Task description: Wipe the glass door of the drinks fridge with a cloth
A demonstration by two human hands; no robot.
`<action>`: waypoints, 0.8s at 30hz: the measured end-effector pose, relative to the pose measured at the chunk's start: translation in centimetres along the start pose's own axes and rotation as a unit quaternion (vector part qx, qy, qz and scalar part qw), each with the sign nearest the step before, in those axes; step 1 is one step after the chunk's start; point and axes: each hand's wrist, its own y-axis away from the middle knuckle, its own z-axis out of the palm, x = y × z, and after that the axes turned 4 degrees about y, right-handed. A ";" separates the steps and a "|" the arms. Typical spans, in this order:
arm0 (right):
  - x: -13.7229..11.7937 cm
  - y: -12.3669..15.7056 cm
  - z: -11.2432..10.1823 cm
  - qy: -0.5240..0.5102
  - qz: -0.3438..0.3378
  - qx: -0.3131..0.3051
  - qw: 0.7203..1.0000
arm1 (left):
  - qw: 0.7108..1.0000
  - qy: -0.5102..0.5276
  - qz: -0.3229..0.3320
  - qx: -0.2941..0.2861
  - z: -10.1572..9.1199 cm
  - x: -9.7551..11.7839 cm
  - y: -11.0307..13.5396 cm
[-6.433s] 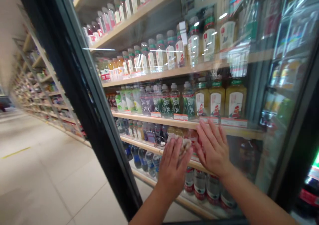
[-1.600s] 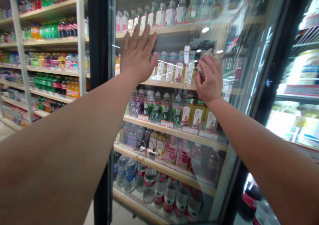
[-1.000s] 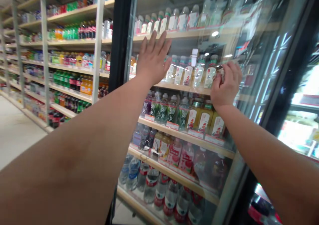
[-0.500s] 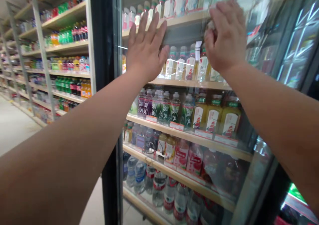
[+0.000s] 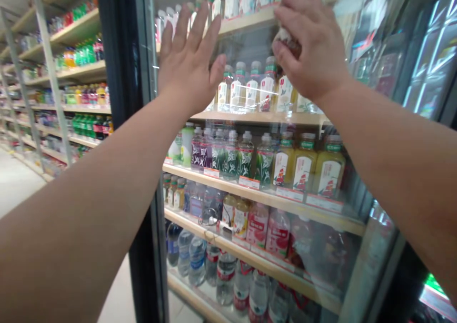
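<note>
My left hand [image 5: 187,61] lies flat on the glass door [image 5: 321,247] of a drinks fridge, fingers stretched upward, holding nothing. My right hand [image 5: 310,44] presses on the same glass to the right, high up, its fingers curled round a small crumpled cloth [image 5: 287,42] that barely shows. Behind the glass stand rows of bottles [image 5: 250,154] on wooden shelves [image 5: 264,196].
The black door frame [image 5: 124,123] runs down the left of the glass. Open shelves with soft drinks [image 5: 85,123] line the aisle at the left. A light tiled floor [image 5: 14,189] lies at the far left. Another fridge door [image 5: 435,51] is at the right.
My right hand has moved up the glass from shelf height to near the top, then a little left. The left hand stays flat on the glass. The view has shifted slightly.
</note>
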 end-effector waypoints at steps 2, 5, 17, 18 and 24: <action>0.2 -0.3 0.0 0.008 0.153 0.033 0.988 | 1.000 0.001 0.001 0.003 0.1 -0.1 0.0; 0.5 -0.5 0.0 0.017 0.284 0.050 0.957 | 1.000 -0.006 -0.015 -0.008 0.0 0.0 -0.1; 0.4 0.3 -0.1 0.014 0.280 0.071 0.957 | 1.000 0.002 -0.022 -0.019 -0.5 0.4 -0.2; 0.2 0.4 -0.2 0.012 0.245 0.058 0.968 | 0.999 -0.002 -0.025 -0.024 -0.6 0.5 -0.2; -0.6 1.6 -0.3 -0.007 0.026 0.038 0.999 | 1.000 0.002 -0.009 -0.017 -0.6 0.6 0.1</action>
